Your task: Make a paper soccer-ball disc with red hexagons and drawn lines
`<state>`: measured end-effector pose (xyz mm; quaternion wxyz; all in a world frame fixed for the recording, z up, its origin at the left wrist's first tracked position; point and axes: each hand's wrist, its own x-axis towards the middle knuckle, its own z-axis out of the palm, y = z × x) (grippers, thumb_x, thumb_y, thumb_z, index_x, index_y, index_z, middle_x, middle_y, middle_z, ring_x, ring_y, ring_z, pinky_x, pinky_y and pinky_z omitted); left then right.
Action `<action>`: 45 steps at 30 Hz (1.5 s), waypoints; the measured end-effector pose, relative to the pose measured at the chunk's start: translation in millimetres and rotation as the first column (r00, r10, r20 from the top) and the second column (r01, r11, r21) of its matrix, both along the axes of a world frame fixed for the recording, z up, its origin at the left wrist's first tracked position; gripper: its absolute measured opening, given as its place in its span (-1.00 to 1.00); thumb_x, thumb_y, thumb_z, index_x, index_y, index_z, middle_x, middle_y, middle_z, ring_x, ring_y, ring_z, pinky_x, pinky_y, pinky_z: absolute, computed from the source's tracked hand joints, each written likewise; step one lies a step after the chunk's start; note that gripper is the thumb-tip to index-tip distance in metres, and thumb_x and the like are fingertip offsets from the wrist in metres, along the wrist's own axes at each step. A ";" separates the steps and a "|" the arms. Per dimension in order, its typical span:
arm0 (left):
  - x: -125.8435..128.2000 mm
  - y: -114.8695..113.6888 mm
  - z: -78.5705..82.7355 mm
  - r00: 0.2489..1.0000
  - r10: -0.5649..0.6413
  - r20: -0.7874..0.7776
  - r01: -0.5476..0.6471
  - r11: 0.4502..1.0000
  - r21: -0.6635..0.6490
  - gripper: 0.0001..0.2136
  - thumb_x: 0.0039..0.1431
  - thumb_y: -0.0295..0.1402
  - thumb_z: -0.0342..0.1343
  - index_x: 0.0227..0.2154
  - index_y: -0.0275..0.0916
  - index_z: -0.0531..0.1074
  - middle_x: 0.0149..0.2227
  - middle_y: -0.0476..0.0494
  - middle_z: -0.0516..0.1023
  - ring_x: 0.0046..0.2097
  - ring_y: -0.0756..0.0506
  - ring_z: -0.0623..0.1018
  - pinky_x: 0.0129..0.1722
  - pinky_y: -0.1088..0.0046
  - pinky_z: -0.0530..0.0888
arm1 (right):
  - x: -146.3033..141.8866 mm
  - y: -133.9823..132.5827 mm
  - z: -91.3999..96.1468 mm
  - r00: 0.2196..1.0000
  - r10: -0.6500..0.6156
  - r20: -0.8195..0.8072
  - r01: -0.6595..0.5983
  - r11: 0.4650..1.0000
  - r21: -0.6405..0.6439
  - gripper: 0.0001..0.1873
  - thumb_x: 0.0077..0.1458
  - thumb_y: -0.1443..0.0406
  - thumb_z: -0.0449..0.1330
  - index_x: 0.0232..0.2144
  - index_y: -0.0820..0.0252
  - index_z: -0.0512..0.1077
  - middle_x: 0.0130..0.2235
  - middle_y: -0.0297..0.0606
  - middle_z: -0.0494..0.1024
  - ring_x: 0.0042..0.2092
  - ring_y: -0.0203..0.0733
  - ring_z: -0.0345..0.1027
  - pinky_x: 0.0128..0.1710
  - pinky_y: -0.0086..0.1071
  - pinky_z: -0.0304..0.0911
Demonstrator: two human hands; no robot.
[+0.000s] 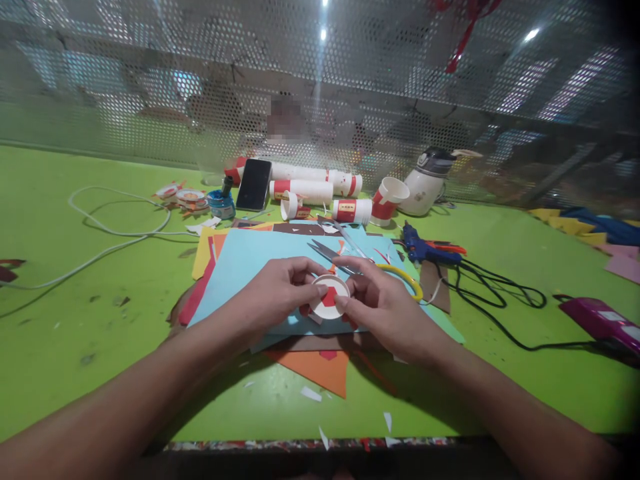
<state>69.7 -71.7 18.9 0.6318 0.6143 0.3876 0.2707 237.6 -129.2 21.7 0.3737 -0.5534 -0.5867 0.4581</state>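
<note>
Both of my hands hold a small round white paper cup bottom (pixel 327 312) with a raised rim, above the light blue paper. A red paper piece (pixel 329 297) lies inside it. My left hand (pixel 280 290) grips its left side, thumb pressing on the red piece. My right hand (pixel 385 300) grips its right side, thumb on the rim. Bits of red show beneath the disc near my fingers. Just behind my hands lie scissors (pixel 407 279) with yellow handles, blades pointing to the back left. The light blue paper (pixel 235 280) tops a stack of coloured sheets.
At the back are a phone (pixel 254 185), a blue ink bottle (pixel 221 203), stacked paper cups (pixel 301 191), an upright cup (pixel 388 200) and a white kettle (pixel 426 183). A blue glue gun (pixel 425 248) trails a black cord on the right. Finished-looking discs (pixel 191 199) lie at left.
</note>
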 end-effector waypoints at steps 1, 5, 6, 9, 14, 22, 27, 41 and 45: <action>0.2 0.0 0.7 1.000 0.001 -0.008 -0.001 1.000 0.002 -0.78 -0.07 -0.33 0.22 -0.33 -0.30 0.44 -0.52 0.01 0.47 -0.51 0.02 0.39 -0.48 0.50 0.29 | -0.3 0.1 -0.2 1.000 0.000 0.003 0.000 1.000 0.003 -0.49 0.07 0.32 0.16 0.09 0.16 0.21 -0.48 -0.45 0.27 -0.45 -0.31 0.17 -0.52 -0.44 0.13; 0.9 -0.2 2.3 1.000 0.003 -0.019 -0.003 1.000 0.014 -0.79 -0.06 -0.31 0.21 -0.35 -0.30 0.44 -0.54 0.03 0.44 -0.51 0.02 0.37 -0.48 0.49 0.28 | -0.7 0.3 -1.3 1.000 0.000 0.013 0.000 1.000 0.007 -0.48 0.07 0.32 0.16 0.09 0.15 0.21 -0.47 -0.44 0.28 -0.45 -0.31 0.18 -0.53 -0.45 0.14; 1.0 -0.3 2.3 1.000 0.006 -0.021 -0.006 1.000 0.016 -0.80 -0.04 -0.30 0.20 -0.36 -0.29 0.44 -0.54 0.03 0.43 -0.51 0.02 0.37 -0.48 0.49 0.28 | -0.9 0.3 -1.4 1.000 -0.002 0.019 0.002 1.000 0.006 -0.49 0.07 0.32 0.16 0.09 0.15 0.22 -0.47 -0.44 0.28 -0.45 -0.31 0.19 -0.54 -0.45 0.14; 1.1 -0.6 0.8 0.999 0.018 -0.036 -0.017 1.000 0.025 -0.81 0.00 -0.24 0.17 -0.39 -0.27 0.44 -0.55 0.02 0.42 -0.52 0.02 0.36 -0.48 0.49 0.27 | -1.7 0.2 -1.1 1.000 0.001 0.024 -0.001 1.000 -0.006 -0.49 0.07 0.32 0.16 0.09 0.15 0.22 -0.47 -0.44 0.29 -0.45 -0.30 0.20 -0.54 -0.46 0.18; 1.2 -0.9 -1.8 0.998 0.031 -0.052 -0.030 0.999 0.027 -0.82 -0.01 -0.26 0.17 -0.40 -0.28 0.42 -0.56 0.03 0.41 -0.53 0.02 0.34 -0.49 0.49 0.26 | -1.4 0.6 -3.4 1.000 0.016 0.016 -0.015 0.999 -0.044 -0.46 0.07 0.30 0.17 0.11 0.12 0.18 -0.46 -0.43 0.30 -0.47 -0.31 0.18 -0.62 -0.49 0.17; 2.0 -0.3 -2.5 0.997 0.035 -0.063 -0.035 0.999 0.005 -0.85 -0.03 -0.33 0.16 -0.40 -0.29 0.42 -0.58 0.02 0.42 -0.55 0.03 0.33 -0.51 0.49 0.26 | 0.3 1.7 -6.5 0.981 0.048 0.190 -0.060 0.997 0.058 -0.43 0.08 0.33 0.16 0.14 0.21 0.17 -0.48 -0.46 0.29 -0.47 -0.33 0.17 -0.53 -0.44 0.12; 2.1 -1.1 -2.1 0.995 0.040 -0.095 -0.042 0.999 -0.012 -0.89 -0.03 -0.38 0.15 -0.41 -0.30 0.43 -0.61 0.03 0.42 -0.56 0.03 0.34 -0.52 0.51 0.26 | -1.0 0.3 -3.3 0.918 0.025 0.396 -0.085 0.987 0.134 -0.41 0.05 0.34 0.18 0.15 0.22 0.20 -0.51 -0.45 0.32 -0.47 -0.30 0.19 -0.48 -0.39 0.13; 3.5 -2.7 -1.6 0.992 0.002 -0.124 -0.003 1.000 -0.009 -0.87 -0.04 -0.41 0.12 -0.37 -0.32 0.43 -0.62 0.05 0.39 -0.55 0.03 0.34 -0.52 0.53 0.27 | 4.0 -3.2 -3.1 0.753 0.030 0.658 -0.172 0.973 0.153 -0.35 0.08 0.28 0.14 0.24 0.11 0.14 -0.50 -0.36 0.38 -0.48 -0.21 0.17 -0.45 -0.35 0.14; 4.5 -0.7 -1.0 0.988 -0.014 -0.154 0.012 1.000 -0.015 -0.85 -0.04 -0.43 0.10 -0.35 -0.31 0.43 -0.62 0.04 0.38 -0.54 0.02 0.33 -0.50 0.51 0.27 | 4.9 -3.1 -4.2 0.745 0.040 0.666 -0.193 0.968 0.157 -0.35 0.09 0.29 0.13 0.24 0.13 0.13 -0.50 -0.36 0.39 -0.48 -0.22 0.18 -0.45 -0.35 0.14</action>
